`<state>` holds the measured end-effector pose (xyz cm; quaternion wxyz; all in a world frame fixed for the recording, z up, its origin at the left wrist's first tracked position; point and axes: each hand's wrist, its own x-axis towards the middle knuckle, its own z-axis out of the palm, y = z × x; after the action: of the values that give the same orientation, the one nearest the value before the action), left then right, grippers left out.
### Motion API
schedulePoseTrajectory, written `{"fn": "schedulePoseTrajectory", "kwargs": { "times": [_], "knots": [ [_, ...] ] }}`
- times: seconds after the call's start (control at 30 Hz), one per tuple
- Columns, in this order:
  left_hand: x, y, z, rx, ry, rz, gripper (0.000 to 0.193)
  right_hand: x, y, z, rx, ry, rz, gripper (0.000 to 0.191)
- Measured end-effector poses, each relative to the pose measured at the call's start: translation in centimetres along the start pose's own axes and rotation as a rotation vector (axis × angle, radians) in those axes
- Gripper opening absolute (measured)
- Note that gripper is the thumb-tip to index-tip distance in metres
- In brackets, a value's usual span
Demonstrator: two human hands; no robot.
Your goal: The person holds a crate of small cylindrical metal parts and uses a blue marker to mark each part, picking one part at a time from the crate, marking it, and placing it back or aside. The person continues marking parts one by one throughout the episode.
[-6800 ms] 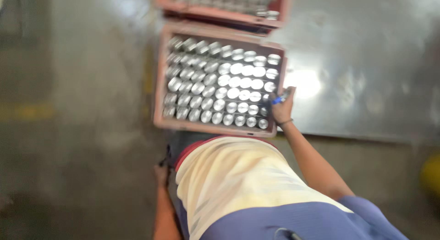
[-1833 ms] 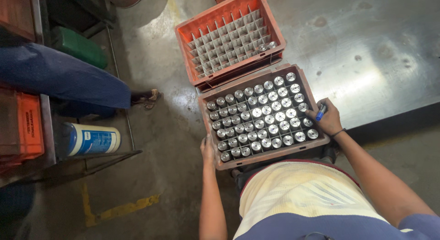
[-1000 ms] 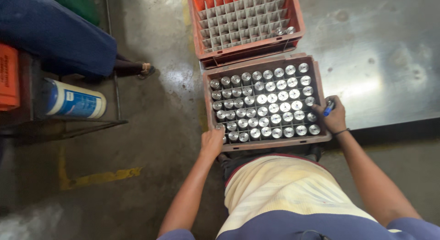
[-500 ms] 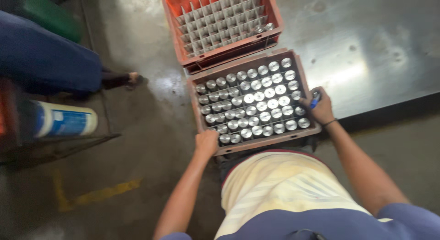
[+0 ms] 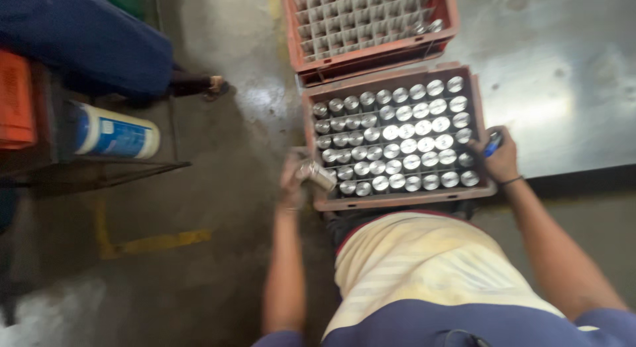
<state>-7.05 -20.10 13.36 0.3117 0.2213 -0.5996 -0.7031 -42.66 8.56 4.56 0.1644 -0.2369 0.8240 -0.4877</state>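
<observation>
Since half a second ago, left hand (image 5: pixel 293 181) has left the crate (image 5: pixel 397 200) rim and now grips one metal cylinder (image 5: pixel 318 175), lifted at the near-left corner.
Head view: right hand (image 5: pixel 498 158) is clenched on a blue marker (image 5: pixel 492 145) at the crate's right edge; a near-empty crate (image 5: pixel 371 55) sits beyond. Judging by this, unloading has begun; next the cylinder needs a steady carry clear.

left hand (image 5: pixel 295 180) | now lifts metal cylinder (image 5: pixel 317 174) | off crate (image 5: pixel 397 200) corner
</observation>
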Motion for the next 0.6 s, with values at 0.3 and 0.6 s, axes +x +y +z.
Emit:
{"fn": "schedulePoseTrajectory", "kwargs": {
  "times": [0.3,0.6],
  "knots": [
    [-3.0,-11.6,8.4,-0.628,0.193,-0.469,0.049,-2.1,-3.9,-0.5,-0.267,0.186,-0.358,0.022],
    [-3.4,-13.5,9.5,-0.475,0.242,-0.519,0.051,-7.6,-11.6,1.9,0.119,-0.266,-0.349,0.033]
  ]
}}
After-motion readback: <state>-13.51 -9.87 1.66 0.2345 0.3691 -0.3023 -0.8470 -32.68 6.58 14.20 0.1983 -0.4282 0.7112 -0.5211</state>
